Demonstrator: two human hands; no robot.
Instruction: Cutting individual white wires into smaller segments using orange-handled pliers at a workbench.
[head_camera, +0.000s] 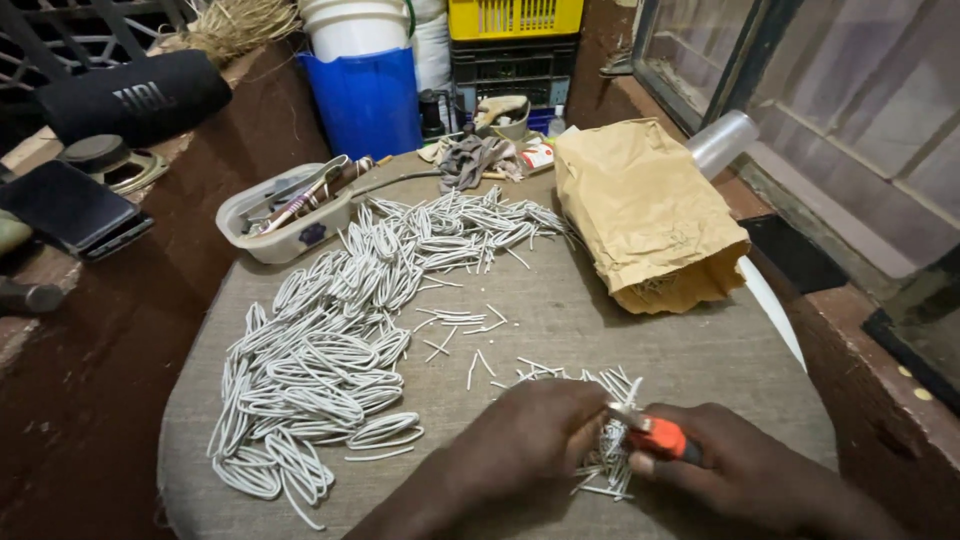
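White wire loops (330, 360), right hand (740, 470) gripping orange cutter (658, 437)

An orange-handled tool (655, 436) is gripped in the right hand (745, 470), while a bunch of short white wire pieces (606, 425) is pinched by the left hand (530, 435). A heap of looped white wire (330, 350) is spread over the round cloth-covered table (600, 320), beside a brown paper bag (645, 215).
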